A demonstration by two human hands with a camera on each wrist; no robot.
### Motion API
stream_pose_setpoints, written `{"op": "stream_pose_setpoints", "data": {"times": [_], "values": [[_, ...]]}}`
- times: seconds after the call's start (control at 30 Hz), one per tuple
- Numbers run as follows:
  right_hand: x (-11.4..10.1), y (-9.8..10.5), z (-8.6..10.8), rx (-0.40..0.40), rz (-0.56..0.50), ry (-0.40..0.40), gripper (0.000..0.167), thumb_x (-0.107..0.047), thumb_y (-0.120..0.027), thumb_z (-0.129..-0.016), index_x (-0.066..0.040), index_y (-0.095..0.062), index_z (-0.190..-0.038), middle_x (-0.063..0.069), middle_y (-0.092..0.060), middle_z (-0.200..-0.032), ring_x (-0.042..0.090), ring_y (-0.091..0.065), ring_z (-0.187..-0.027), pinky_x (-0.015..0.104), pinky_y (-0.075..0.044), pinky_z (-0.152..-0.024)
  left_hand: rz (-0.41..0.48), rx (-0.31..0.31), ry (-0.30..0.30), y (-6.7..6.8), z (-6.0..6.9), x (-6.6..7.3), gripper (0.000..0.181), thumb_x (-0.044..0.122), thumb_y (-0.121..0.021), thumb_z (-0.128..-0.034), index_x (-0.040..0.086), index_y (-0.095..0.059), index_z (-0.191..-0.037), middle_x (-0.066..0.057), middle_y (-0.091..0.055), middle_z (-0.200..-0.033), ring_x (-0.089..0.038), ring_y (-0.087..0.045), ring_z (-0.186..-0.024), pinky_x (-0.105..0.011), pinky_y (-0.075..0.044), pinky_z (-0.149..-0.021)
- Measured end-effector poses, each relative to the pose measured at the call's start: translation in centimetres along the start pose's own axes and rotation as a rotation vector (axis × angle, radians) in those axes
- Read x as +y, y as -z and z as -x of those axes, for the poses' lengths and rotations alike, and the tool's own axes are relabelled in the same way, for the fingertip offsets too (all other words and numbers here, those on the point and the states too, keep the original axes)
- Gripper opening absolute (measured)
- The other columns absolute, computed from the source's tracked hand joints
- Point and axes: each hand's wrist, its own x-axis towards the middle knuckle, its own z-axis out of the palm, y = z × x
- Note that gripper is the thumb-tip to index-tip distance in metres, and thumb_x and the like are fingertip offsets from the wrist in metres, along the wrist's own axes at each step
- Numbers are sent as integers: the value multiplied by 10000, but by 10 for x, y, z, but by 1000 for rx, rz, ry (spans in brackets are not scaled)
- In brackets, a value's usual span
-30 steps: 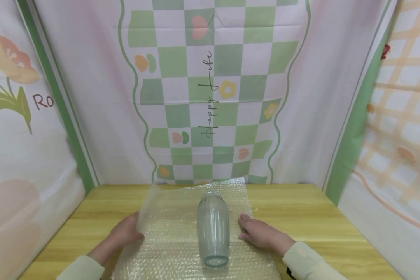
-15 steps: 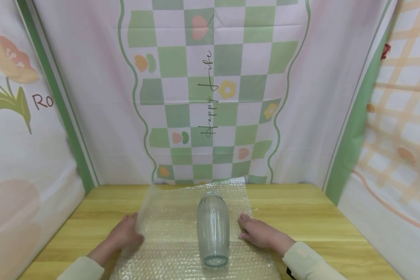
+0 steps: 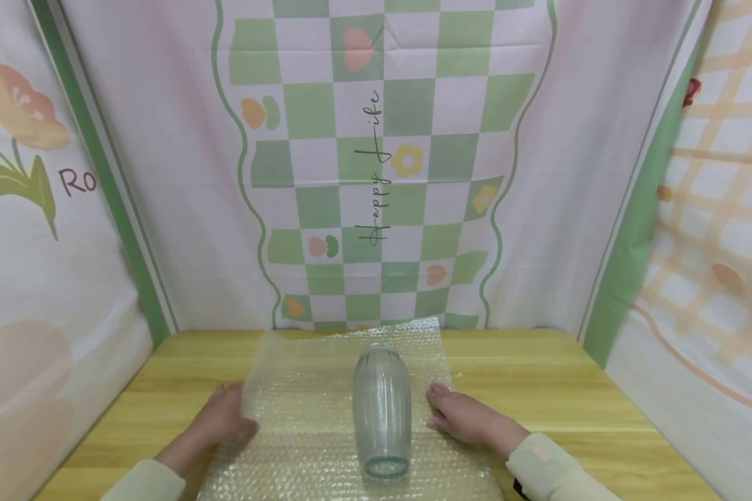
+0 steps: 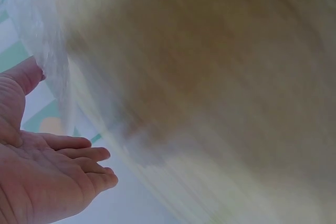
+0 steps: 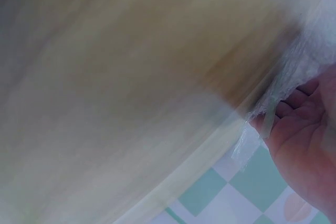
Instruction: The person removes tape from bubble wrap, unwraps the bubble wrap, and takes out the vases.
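A clear ribbed glass vase (image 3: 382, 410) lies on its side on a sheet of bubble wrap (image 3: 307, 410), its base towards me. At the sheet's left edge is my left hand (image 3: 223, 416); the left wrist view shows its fingers (image 4: 94, 174) fairly straight, the thumb apart from them against the wrap. My right hand (image 3: 466, 415) holds the right edge, to the right of the vase. In the right wrist view its fingers (image 5: 296, 100) curl at the wrap beside a narrow strip. Neither hand touches the vase.
Under the sheet is a wooden table (image 3: 520, 376) with a yellowish grain. Behind it hangs a green-and-white checked cloth (image 3: 407, 104), and printed cloths close off both sides. The sheet's far edge reaches the table's back edge.
The sheet's far left corner has spread slightly to the left and lies flatter. The left hand's fingers have shifted a little left. The vase and right hand have stayed in place.
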Motion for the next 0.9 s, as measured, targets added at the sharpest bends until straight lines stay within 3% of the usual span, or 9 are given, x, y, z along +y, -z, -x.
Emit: {"op": "stream_pose_setpoints", "data": {"times": [0.27, 0.43, 0.57, 0.9], "values": [[0, 0, 0, -6, -3, -4, 585, -224, -579, -979, 190, -406, -1353, 374, -329, -1436, 471, -296, -1359, 563, -264, -1098, 3, -23, 56, 0, -1, -1, 883, 145, -862, -653, -154, -412, -1352, -373, -448, -1318, -558, -374, -1218, -653, -347, -998], [0, 0, 1, -7, -2, -6, 587, -228, -579, -979, 186, -405, -1357, 370, -322, -1442, 466, -295, -1361, 560, -267, -1098, -5, -43, 33, 0, 0, 0, 927, 146, -847, -674, -191, -341, -1373, -425, -310, -1398, -570, -274, -1292, -655, -257, -1049], [0, 0, 1, -5, -5, -9, 587, -230, -581, -978, 185, -409, -1356, 368, -326, -1441, 466, -296, -1361, 560, -268, -1098, -27, -73, -13, 0, 0, 2, 929, 116, -810, -709, -227, -272, -1384, -428, -198, -1445, -570, -162, -1345, -635, -161, -1085], [1, -1, 1, 1, 3, -9, 583, -231, -582, -977, 183, -416, -1352, 367, -334, -1437, 462, -306, -1357, 557, -272, -1098, -43, -124, -213, -1, 2, 3, 757, -33, -711, -763, -227, -307, -1373, -425, -211, -1444, -569, -156, -1351, -634, -149, -1097]]}}
